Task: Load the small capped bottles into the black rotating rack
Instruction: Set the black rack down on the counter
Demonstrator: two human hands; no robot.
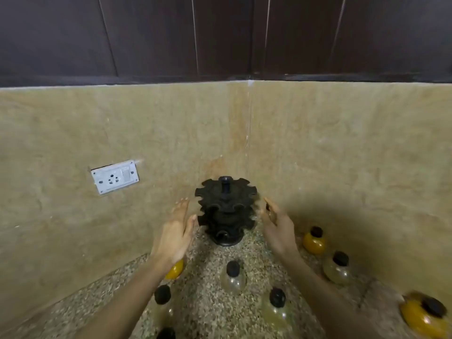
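Head view:
1. One black rotating rack (226, 209): matte, tiered notched discs, in the corner of the speckled stone counter (208, 302).
2. Eight small capped bottles (232, 277): round-bellied, black caps, three amber; loose on the counter.
3. The left hand (176, 231) and right hand (276, 223): fingers straight, spread wide, flanking the rack.

Beige stone walls (342, 148), white socket (115, 176), speckled counter (205, 302), dark panelling (171, 35).

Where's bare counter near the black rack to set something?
Bare speckled counter lies between the black notched rack and the nearest clear black-capped bottle, and along the left wall. Right of the right hand, a yellow bottle and another clear bottle crowd it.
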